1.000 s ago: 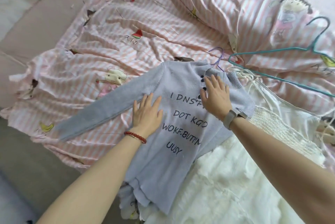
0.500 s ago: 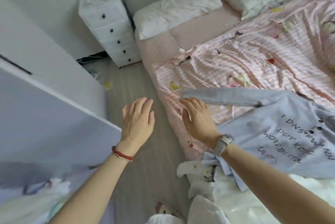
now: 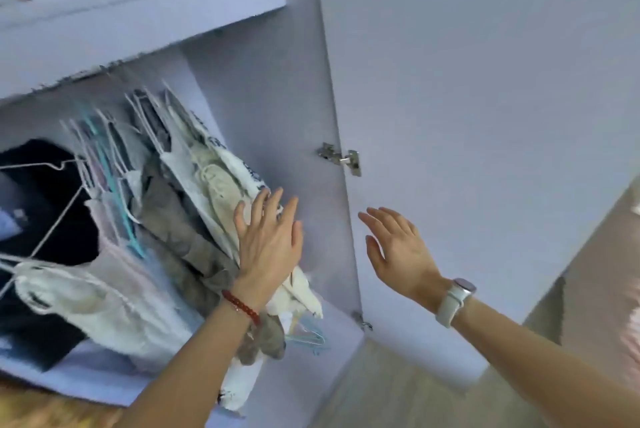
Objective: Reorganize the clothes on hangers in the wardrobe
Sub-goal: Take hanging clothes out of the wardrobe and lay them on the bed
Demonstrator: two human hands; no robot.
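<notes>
The open wardrobe (image 3: 263,88) fills the left of the head view, with several garments on wire and plastic hangers (image 3: 104,157) packed under a shelf. A cream and white garment (image 3: 214,182) hangs at the right end, beside an olive-grey one (image 3: 173,230). My left hand (image 3: 268,240), with a red bead bracelet on the wrist, has its fingers straight and lies against the cream garment. My right hand (image 3: 398,247), with a watch on its wrist, hovers open in front of the wardrobe door (image 3: 485,81), touching nothing.
A dark garment (image 3: 41,206) and a white knitted top (image 3: 86,299) hang further left. The shelf (image 3: 138,12) above holds folded items. A metal hinge (image 3: 341,157) joins the door to the side wall. Loose hangers (image 3: 310,337) lie on the wardrobe floor. Wooden flooring shows at lower right.
The view has swung from the bed and the grey-blue sweater to the wardrobe. Both hands left the sweater and rose; the left now lies on the hanging clothes.
</notes>
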